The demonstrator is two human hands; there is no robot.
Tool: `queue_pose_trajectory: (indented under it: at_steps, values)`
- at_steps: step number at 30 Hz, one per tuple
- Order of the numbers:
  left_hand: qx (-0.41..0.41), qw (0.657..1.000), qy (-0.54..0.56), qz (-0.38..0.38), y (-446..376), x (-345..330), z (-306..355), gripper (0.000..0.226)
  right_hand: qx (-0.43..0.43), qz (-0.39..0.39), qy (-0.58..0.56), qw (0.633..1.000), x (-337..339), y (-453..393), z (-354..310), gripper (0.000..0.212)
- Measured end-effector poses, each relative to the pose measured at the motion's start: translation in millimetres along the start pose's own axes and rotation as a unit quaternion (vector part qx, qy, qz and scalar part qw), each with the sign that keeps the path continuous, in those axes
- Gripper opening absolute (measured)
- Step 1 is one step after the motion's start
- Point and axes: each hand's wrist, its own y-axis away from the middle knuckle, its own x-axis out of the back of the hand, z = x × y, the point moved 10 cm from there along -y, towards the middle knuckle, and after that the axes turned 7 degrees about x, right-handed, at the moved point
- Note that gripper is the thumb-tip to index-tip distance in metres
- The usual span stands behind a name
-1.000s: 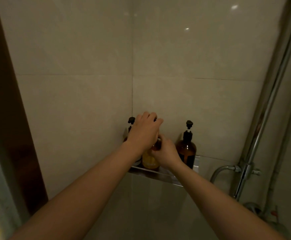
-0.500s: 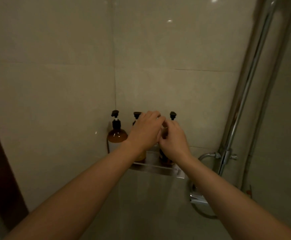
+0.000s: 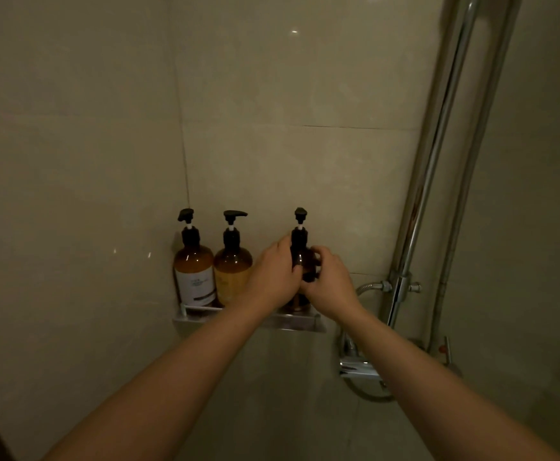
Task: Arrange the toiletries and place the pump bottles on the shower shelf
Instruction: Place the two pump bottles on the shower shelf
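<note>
— Report the shelf.

— I see 3 amber pump bottles upright on the metal shower shelf [image 3: 300,321] in the tiled corner. The left bottle [image 3: 194,272] carries a white label; the middle bottle [image 3: 232,272] stands just beside it, its nozzle pointing right.

— And the hands?

— Both are on the right bottle [image 3: 300,257], which stands apart from the other 2. My left hand [image 3: 273,277] grips its left side, fingers curled round the body. My right hand [image 3: 330,286] grips the right side, fingertips on the shoulder. Its base is hidden behind my hands.

— Surroundings?

— The chrome shower pipe [image 3: 438,154] rises to the right, well apart.
</note>
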Motion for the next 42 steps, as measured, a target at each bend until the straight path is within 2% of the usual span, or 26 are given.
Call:
queue_pose_trajectory:
  at_steps: [5, 9, 13, 22, 29, 33, 42]
  values:
    - [0.003, 0.999, -0.047, -0.012, -4, 6, -8, 0.033, -0.012, 0.009, -0.037, 0.999, -8, -6, 3, 0.075]
    - [-0.018, 0.992, -0.119, -0.021, -1, 18, -12, 0.037, -0.016, -0.031, -0.096, 0.995, -17, -15, 5, 0.075]
    - [-0.005, 0.988, -0.151, -0.027, 4, 28, -19, 0.038, -0.015, -0.084, -0.147, 0.985, -29, -20, 1, 0.073]
    - [-0.026, 0.965, -0.247, -0.082, 12, 33, -25, 0.048, -0.007, -0.102, -0.181, 0.978, -43, -25, -6, 0.073]
    - [-0.042, 0.965, -0.248, -0.068, 14, 40, -22, 0.043, 0.011, -0.120, -0.151, 0.981, -47, -29, -6, 0.078]
    - [-0.042, 0.968, -0.237, -0.071, 14, 40, -20, 0.039, 0.023, -0.096, -0.095, 0.991, -47, -30, -11, 0.081]
    - [-0.047, 0.972, -0.218, -0.071, 18, 38, -28, 0.051, 0.007, -0.150, -0.149, 0.977, -45, -28, -6, 0.071]
